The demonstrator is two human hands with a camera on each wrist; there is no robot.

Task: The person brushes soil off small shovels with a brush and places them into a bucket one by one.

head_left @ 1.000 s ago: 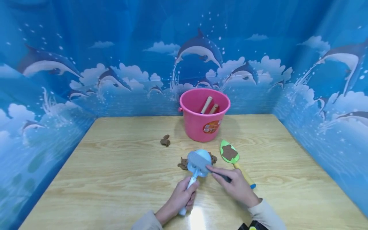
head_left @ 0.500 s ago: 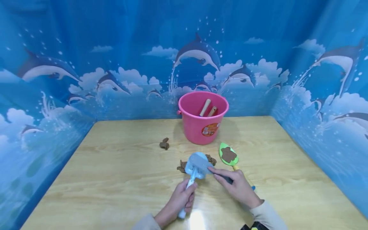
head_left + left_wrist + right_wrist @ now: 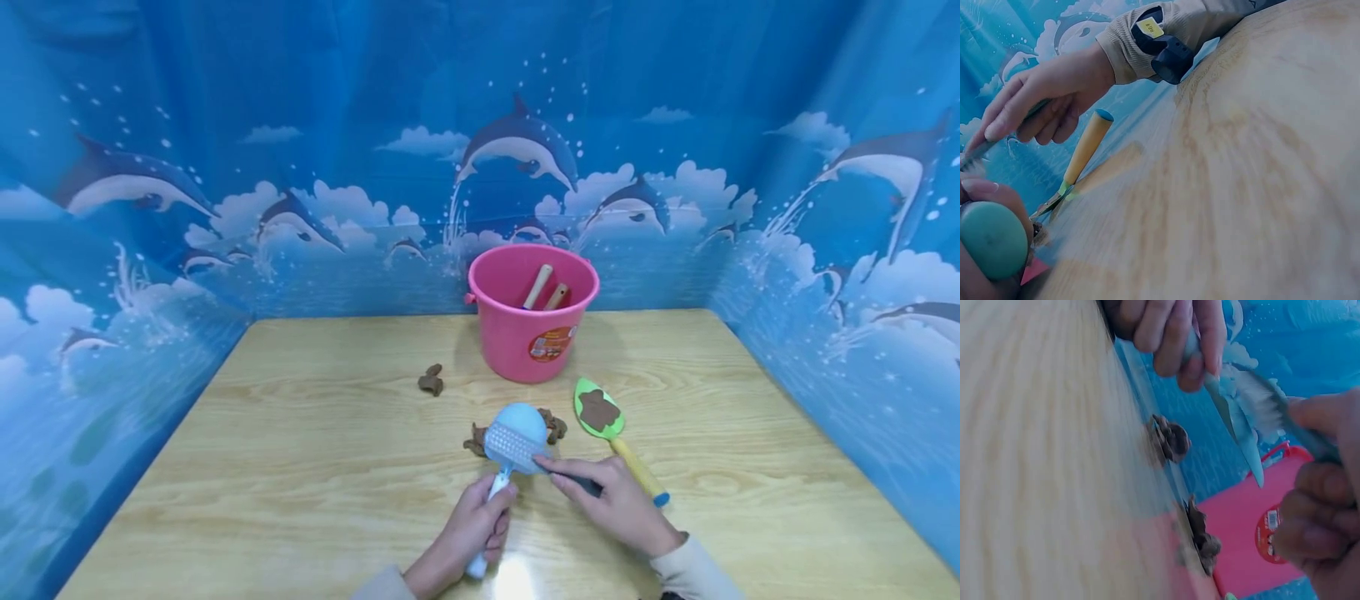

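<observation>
We judge the step in hand to be brushing the blue shovel (image 3: 524, 419), held above the counter (image 3: 315, 467). The left grip (image 3: 474, 522) is clamped on its handle; the right grip (image 3: 617, 502) is clamped on the brush (image 3: 512, 447). The next stroke calls for a steady shovel. Farther out, we find 3 brown clumps (image 3: 431, 382), a trowel (image 3: 637, 469) at right and a pink bucket (image 3: 517, 346), backed by dolphin-print curtain (image 3: 337, 100).

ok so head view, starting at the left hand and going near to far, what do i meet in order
left hand → blue scoop head → pink bucket → dolphin curtain
</observation>
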